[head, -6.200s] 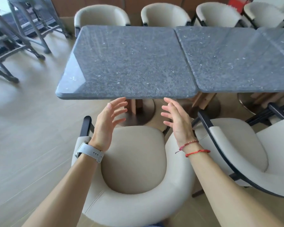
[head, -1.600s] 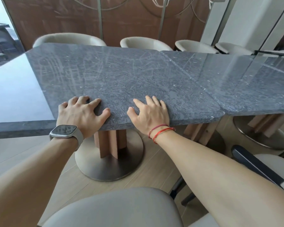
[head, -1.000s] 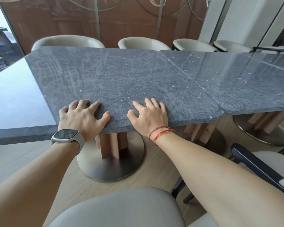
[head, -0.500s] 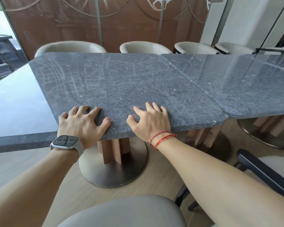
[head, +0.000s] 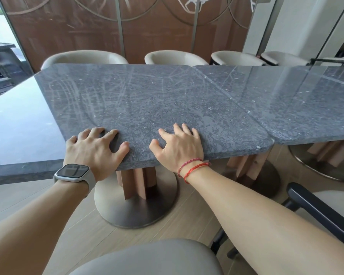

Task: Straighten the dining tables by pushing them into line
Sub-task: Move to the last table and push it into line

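Table (head: pixel 147 104) nudged forward; left hand (head: pixel 92 153), right hand (head: pixel 180 147) pressing.

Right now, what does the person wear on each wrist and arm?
At the wrist of the left hand is a smartwatch with a rounded rectangular dark screen, a silver case and a pale grey strap. The wrist of the right hand has two red bracelets: a darker braided cord and a thinner bright red string. Both forearms are bare, without sleeves; no rings show.
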A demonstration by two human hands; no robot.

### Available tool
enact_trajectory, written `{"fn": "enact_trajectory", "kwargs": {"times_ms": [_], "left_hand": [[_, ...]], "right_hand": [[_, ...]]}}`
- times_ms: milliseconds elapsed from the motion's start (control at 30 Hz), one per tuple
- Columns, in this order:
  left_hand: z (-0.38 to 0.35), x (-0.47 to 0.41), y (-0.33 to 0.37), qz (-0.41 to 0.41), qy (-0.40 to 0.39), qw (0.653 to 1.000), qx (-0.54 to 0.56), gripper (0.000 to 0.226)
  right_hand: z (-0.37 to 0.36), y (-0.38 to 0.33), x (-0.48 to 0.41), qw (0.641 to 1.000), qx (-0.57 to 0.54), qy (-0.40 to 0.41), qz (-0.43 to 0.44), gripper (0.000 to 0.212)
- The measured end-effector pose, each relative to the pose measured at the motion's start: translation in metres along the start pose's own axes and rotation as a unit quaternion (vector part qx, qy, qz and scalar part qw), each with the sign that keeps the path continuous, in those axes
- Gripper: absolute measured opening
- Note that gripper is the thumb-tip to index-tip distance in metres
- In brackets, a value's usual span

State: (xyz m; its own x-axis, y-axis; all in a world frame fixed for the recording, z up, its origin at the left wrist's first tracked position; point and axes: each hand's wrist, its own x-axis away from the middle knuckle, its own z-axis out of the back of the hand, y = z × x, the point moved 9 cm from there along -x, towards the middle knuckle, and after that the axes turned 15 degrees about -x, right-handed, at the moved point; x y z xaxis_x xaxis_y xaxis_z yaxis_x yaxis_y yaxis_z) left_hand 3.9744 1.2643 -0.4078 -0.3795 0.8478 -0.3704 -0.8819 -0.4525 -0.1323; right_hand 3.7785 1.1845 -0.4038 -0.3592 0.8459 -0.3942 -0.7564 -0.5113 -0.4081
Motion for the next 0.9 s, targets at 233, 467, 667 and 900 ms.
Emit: {"fn": "enact_trajectory", "kwargs": {"times_ms": [233,467,667,900], "left_hand": [[0.000,-0.002,0.001,0.002,0.010,1.000,0.001,0.077],[0.000,-0.006,0.001,0.005,0.013,1.000,0.005,0.077],[-0.003,-0.010,0.001,0.003,0.010,1.000,0.008,0.077],[-0.004,-0.013,0.000,0.003,0.018,1.000,0.007,0.075]], "right_hand": [[-0.003,0.001,-0.003,1.000,0.000,-0.004,0.001,0.066],[-0.004,0.003,-0.007,1.000,-0.011,-0.011,0.001,0.062],[-0.004,0.002,-0.010,1.000,-0.005,-0.005,-0.001,0.062],[-0.004,0.002,-0.013,1.000,-0.008,-0.001,0.001,0.062]]}}
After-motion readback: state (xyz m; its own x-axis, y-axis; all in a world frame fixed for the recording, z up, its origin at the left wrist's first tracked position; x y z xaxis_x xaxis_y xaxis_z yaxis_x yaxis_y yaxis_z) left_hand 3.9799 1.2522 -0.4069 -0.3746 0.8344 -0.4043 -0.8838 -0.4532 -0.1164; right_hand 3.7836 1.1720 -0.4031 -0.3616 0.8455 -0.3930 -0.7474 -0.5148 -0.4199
